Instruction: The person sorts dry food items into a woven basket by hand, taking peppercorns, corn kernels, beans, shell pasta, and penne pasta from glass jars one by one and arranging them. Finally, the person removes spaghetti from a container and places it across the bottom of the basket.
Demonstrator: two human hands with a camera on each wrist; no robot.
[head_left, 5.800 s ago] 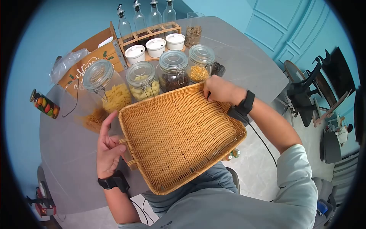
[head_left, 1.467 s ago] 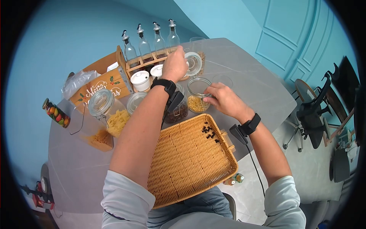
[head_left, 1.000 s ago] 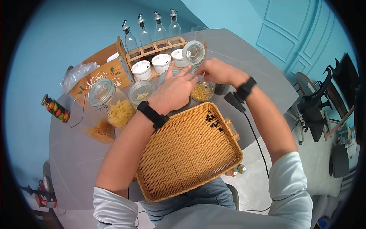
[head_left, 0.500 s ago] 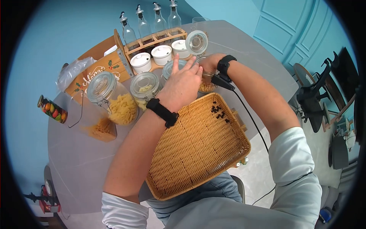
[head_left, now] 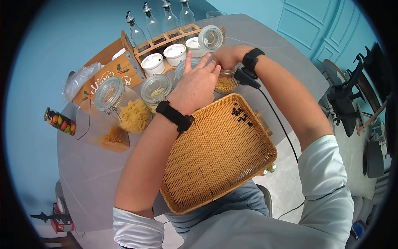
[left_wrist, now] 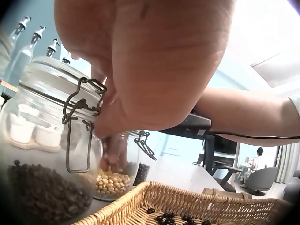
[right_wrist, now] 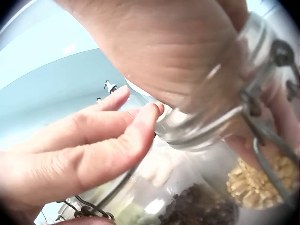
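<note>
The right hand (head_left: 227, 56) reaches down into the open corn jar (head_left: 226, 84), its fingers (left_wrist: 114, 152) inside the glass, just above the yellow kernels; whether they pinch any kernels cannot be told. The wrist bends steeply over the jar's mouth, and the forearm runs back toward the table's near right edge, over the wicker tray (head_left: 215, 166). The jar's hinged lid (head_left: 210, 38) stands tipped open behind the hand. The left hand (head_left: 197, 85) lies flat, fingers straight and close together, against the neighbouring bean jar (left_wrist: 44, 154) with its dark contents, touching the side of the corn jar; its forearm crosses the tray's far left corner. Both jars stand just beyond the tray's far edge. A small cluster of dark beans (head_left: 241, 115) lies in the tray's far right corner.
</note>
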